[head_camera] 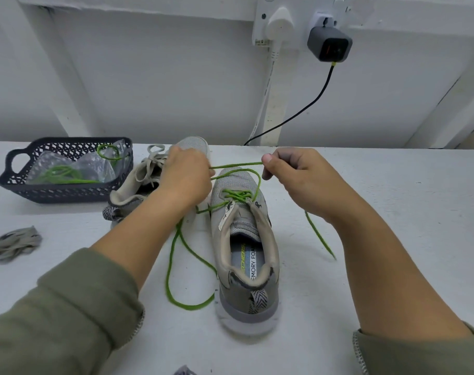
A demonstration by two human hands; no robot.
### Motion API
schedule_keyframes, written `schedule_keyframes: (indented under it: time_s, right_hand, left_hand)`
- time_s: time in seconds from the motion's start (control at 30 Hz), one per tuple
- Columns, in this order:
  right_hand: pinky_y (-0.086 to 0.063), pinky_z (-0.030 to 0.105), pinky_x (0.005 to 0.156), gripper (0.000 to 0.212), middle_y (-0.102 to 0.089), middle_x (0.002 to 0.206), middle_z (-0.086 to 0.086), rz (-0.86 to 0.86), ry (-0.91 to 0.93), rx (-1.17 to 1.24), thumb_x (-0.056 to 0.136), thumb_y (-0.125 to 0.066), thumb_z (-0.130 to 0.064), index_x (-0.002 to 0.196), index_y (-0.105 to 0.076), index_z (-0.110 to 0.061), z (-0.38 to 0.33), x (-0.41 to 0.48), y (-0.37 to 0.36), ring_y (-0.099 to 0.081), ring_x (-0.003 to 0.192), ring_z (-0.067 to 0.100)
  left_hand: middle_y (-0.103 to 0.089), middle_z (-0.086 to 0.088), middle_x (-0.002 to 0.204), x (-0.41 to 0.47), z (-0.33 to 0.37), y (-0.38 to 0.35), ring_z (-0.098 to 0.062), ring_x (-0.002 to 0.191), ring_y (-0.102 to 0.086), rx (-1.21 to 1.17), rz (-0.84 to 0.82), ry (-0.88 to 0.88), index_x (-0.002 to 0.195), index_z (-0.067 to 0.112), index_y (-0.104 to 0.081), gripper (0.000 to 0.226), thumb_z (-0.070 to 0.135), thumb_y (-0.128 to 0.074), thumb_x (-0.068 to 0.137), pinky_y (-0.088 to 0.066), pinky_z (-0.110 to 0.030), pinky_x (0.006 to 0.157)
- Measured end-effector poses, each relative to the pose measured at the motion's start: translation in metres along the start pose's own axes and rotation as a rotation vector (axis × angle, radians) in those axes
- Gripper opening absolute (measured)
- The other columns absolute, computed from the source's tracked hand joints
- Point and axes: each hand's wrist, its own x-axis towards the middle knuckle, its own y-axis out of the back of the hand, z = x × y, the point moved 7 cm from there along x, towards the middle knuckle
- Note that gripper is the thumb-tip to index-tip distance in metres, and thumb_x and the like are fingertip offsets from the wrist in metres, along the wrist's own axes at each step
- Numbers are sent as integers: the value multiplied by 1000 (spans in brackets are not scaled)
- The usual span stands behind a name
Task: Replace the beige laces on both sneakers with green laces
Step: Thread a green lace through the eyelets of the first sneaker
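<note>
Within left grip [185,174], green lace [236,165] unseen

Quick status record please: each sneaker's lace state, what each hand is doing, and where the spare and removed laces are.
near sneaker: green lace partly threaded, ends loose
far sneaker: beige laces still in
left hand: holds the green lace
right hand: pinches the same lace, stretched between the hands
spare green lace: in the basket, with a plastic bag
removed beige lace: heaped on the table, far left
</note>
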Motion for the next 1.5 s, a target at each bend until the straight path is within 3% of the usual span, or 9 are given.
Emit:
schedule_keyframes:
  time_s: [0.17,0.33,0.43,0.57,0.7,0.87,0.97,1.23,1.5]
  right_hand:
    - [-23,16,40,35,-32,37,-12,6,23,-71,98,-49,-36,71,-62,-18,-1,6,-5,-29,36,6]
    - [-39,30,67,34,-54,74,15,-20,143,220,90,-57,-39,60,-62,-25,-7,4,-3,-50,67,18]
    - [-47,33,87,31,-68,113,1,-160,294,507,81,-59,-31,52,-60,-22,-20,3,-14,-64,104,18]
    - [-47,27,69,38,-67,71,3,-263,264,601,90,-51,-29,62,-65,-7,-19,5,-24,-52,61,20]
    - [-37,14,59,24,-72,88,-6,-84,243,170,100,-48,-18,101,-72,-23,-5,9,-13,-44,54,2]
    - [-33,10,57,48,-68,98,-18,128,158,-218,99,-41,-6,138,-40,-34,13,16,-1,-50,57,-10]
    - [-33,6,51,40,-70,92,-11,215,-13,-217,93,-42,-6,123,-60,-25,29,20,0,-48,52,-8]
    - [-33,19,47,18,-53,59,-8,112,-123,-147,84,-71,-39,75,-66,-23,42,16,-26,-42,50,5]
    - [-38,21,57,10,-68,88,-4,-43,-55,-194,97,-44,-17,102,-49,-24,36,14,-46,-55,66,5]
  left_hand:
    - [-64,15,112,-20,54,27,-24,110,-40,-245,261,-530,106,27,-73,29,45,-57,89,-22,-36,85]
    - [-61,15,119,5,13,-3,-22,114,-32,75,70,-180,105,24,-73,32,43,-49,97,-18,-35,83]
    - [-56,9,123,8,18,-8,-27,116,-33,224,62,-204,110,25,-71,32,41,-47,98,-25,-38,88]
    - [-55,2,119,14,11,2,-30,114,-34,317,178,-151,116,25,-69,29,33,-48,97,-18,-35,78]
    - [-53,-6,120,15,0,17,-31,115,-35,280,187,-66,120,23,-66,29,31,-52,96,-22,-38,81]
    - [-62,7,90,-45,3,38,-14,87,-56,-281,41,77,94,21,-58,31,49,-65,84,-36,-25,70]
    - [-66,11,77,-79,17,18,-2,69,-61,-501,-260,121,85,25,-65,48,68,-70,66,-42,-19,58]
    - [-71,-12,71,-85,-1,-18,-23,67,-69,-917,-239,355,78,10,-72,24,30,-59,76,-61,-40,68]
    - [-68,-9,75,-91,-8,-36,-14,67,-62,-1255,-287,487,72,8,-68,21,11,-63,91,-59,-26,65]
